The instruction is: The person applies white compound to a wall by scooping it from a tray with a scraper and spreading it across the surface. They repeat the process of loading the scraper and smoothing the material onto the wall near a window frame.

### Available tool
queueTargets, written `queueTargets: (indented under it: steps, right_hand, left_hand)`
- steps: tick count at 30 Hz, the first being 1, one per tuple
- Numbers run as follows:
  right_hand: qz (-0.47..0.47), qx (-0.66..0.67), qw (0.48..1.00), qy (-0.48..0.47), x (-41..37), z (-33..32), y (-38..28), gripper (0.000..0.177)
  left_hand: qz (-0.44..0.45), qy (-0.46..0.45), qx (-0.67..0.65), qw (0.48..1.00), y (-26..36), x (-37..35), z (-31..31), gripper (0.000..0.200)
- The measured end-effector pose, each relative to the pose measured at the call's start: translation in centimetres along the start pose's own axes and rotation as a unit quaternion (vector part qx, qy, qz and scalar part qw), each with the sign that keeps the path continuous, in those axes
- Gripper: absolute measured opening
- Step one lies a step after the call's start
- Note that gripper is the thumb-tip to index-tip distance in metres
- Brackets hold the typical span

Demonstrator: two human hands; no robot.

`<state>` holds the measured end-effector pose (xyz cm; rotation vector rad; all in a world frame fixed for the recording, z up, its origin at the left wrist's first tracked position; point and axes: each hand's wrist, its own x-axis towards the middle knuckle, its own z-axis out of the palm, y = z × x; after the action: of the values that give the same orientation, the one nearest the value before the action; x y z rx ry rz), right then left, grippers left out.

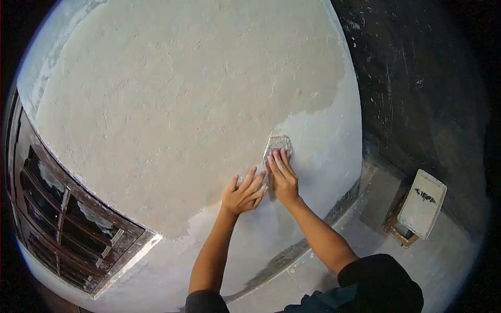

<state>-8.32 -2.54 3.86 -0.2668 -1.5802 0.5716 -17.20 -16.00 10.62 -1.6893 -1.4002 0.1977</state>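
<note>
A flat, plaster-smeared tool (pixel 280 143) lies against the wall (pixel 182 104), near the border between beige-grey coating and a whiter part. My right hand (pixel 283 177) presses on it, fingers stretched upward over its lower part. Just to the left, my left hand (pixel 244 195) has its fingers spread at the wall, close to the tool's lower end. Something whitish shows behind its fingers, too hidden to name. Whether the left fingertips touch the tool cannot be made out.
At the lower left is a dark wooden window frame (pixel 128 250) with bars. On the floor (pixel 323 276) at the right, a white-smeared tray (pixel 436 190) rests on a wooden stool or box (pixel 409 242). A dark wall (pixel 417 78) rises at the right.
</note>
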Motion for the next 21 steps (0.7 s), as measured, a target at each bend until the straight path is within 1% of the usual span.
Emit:
queueTargets:
  steps: [4,6,9,11,12,13,14,15,17,19,21]
  right_hand:
    - [-0.011,-0.041,0.999,-0.02,-2.6,0.0,0.0,0.037]
    - [-0.006,-0.043,0.999,-0.027,-3.8,-1.0,-0.3,0.037]
    - [-0.008,-0.063,0.997,-0.034,-4.4,-3.3,-0.5,0.034]
    - [0.071,-0.026,0.997,0.015,-3.6,-4.6,-0.4,0.038]
    - [0.123,-0.033,0.992,0.024,-2.3,-5.0,-0.2,0.047]
    - [0.122,-0.034,0.992,0.024,-0.5,-5.4,-0.1,0.047]
    - [0.207,0.038,0.976,0.058,1.6,-5.8,-0.2,0.05]
    - [0.29,0.109,0.947,0.092,3.2,-6.0,0.2,0.054]
    - [0.277,0.09,0.953,0.083,5.2,-6.3,2.1,0.054]
    - [0.264,0.071,0.959,0.075,6.9,-6.6,2.7,0.055]
    - [0.251,0.125,0.954,0.109,8.2,-6.5,2.2,0.057]
  left_hand:
    - [0.001,0.008,-0.015,1.0,0.8,-0.2,0.3,0.028]
    - [-0.003,0.027,-0.027,0.999,0.5,0.0,0.6,0.028]
    - [-0.002,0.021,-0.033,0.999,0.0,-0.4,0.6,0.028]
    - [0.0,0.014,-0.032,0.999,-0.4,-0.5,0.7,0.031]
    - [-0.004,0.018,-0.02,1.0,-0.6,-0.4,1.0,0.032]
    - [-0.007,0.023,-0.009,1.0,-0.7,-0.2,1.0,0.033]
    - [-0.007,0.02,0.0,1.0,-0.7,0.1,1.0,0.036]
    - [-0.007,0.021,-0.001,1.0,-0.7,0.5,0.9,0.036]
    - [-0.005,-0.007,0.002,1.0,-0.4,1.4,0.8,0.037]
    - [-0.004,-0.017,0.006,1.0,-0.6,1.9,1.1,0.038]
    - [-0.003,-0.027,0.01,1.0,-0.6,2.4,1.2,0.038]
